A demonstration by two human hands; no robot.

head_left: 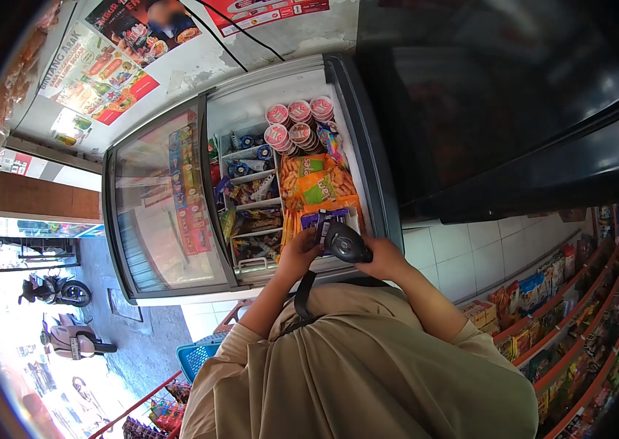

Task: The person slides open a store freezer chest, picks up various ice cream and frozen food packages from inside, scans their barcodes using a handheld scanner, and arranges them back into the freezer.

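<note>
A black, rounded handheld device with a strap is held in front of my body, over the near edge of an open chest freezer. My left hand has its fingers closed at the device's left end, where a small pale marking shows. On the other side, my right hand grips the right end, fingertips partly hidden. Just beyond the device, inside the freezer, lie a purple package and orange bags of frozen fries. Stacked ice cream cups stand farther back.
A sliding glass lid covers the freezer's left half. White dividers separate wrapped ice creams. Shelves of packaged snacks curve along the right. At left, motorbikes stand outside, and a blue basket sits near my side.
</note>
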